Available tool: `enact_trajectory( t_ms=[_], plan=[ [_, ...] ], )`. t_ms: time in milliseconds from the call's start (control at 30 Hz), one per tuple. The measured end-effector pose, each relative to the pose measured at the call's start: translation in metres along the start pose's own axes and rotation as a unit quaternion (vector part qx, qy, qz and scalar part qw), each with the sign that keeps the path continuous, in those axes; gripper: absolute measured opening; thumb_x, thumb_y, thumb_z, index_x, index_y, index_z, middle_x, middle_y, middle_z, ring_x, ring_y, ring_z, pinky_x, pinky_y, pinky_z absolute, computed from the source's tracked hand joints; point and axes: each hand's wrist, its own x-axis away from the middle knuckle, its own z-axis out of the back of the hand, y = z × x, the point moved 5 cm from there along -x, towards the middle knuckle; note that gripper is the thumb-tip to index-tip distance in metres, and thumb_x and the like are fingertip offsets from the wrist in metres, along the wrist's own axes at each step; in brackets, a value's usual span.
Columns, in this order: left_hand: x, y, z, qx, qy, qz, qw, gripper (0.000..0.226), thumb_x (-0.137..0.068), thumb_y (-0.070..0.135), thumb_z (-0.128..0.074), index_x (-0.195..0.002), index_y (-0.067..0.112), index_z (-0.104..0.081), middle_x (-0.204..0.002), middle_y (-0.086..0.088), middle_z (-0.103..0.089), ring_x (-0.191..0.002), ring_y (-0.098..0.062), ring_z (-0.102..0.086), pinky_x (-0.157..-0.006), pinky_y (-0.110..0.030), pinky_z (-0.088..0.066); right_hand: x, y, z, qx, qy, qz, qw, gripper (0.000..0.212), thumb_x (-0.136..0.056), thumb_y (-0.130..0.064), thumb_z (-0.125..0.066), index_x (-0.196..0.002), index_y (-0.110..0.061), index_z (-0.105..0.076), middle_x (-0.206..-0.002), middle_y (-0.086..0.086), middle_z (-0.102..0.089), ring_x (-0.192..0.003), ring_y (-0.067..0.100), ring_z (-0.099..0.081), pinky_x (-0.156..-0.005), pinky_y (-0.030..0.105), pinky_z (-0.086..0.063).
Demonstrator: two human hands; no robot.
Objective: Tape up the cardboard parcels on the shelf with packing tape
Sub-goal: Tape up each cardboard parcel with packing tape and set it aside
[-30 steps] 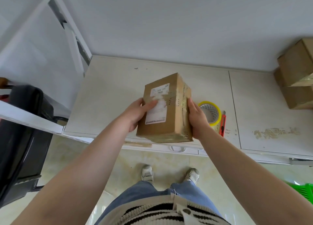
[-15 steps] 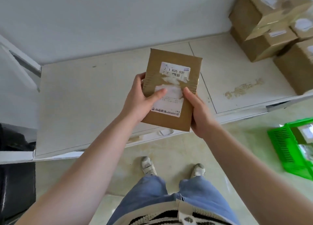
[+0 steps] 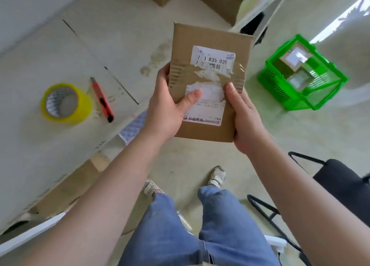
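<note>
Midair, cardboard parcel (image 3: 208, 81), left hand (image 3: 166, 109) and right hand (image 3: 245, 117) fingers clasping its sides, thumbs on label.

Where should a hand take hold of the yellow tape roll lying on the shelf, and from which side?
Probably from above: the tape roll lies flat on the shelf, hole facing up. Thumb in the core, fingers over the outer wall, on the side away from the red knife lying close beside it.

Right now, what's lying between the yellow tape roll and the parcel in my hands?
The red box cutter lies on the shelf between the tape roll and the parcel, seen in the head view.
</note>
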Motion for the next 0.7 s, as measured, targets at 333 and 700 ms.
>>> enact_trajectory(
  t_ms=[333,700],
  plan=[
    [-0.069,0.044,-0.247,-0.053,-0.164,0.015,0.985,0.074,-0.085,0.042,-0.074,-0.144,0.019,-0.034,-0.122,0.012,-0.058,-0.112,-0.008,-0.058,-0.095,-0.025,-0.049,-0.051,-0.051,0.221,-0.024,0.129,-0.023,0.991,0.036,-0.102,-0.034,-0.05,-0.136,-0.023,-0.05,-0.114,-0.001,-0.071,-0.101,0.015,-0.07,-0.08,0.033,-0.058],
    [-0.169,0.097,-0.397,-0.078,-0.268,-0.006,0.96,0.074,-0.087,0.041,-0.073,-0.145,0.017,-0.034,-0.133,0.005,-0.056,-0.12,-0.01,-0.054,-0.107,-0.03,-0.041,-0.135,-0.114,0.346,-0.014,0.212,-0.006,0.977,0.036,-0.099,-0.046,-0.05,-0.128,-0.026,-0.056,-0.119,-0.005,-0.07,-0.108,0.013,-0.067,-0.101,0.041,-0.051]
  ],
)
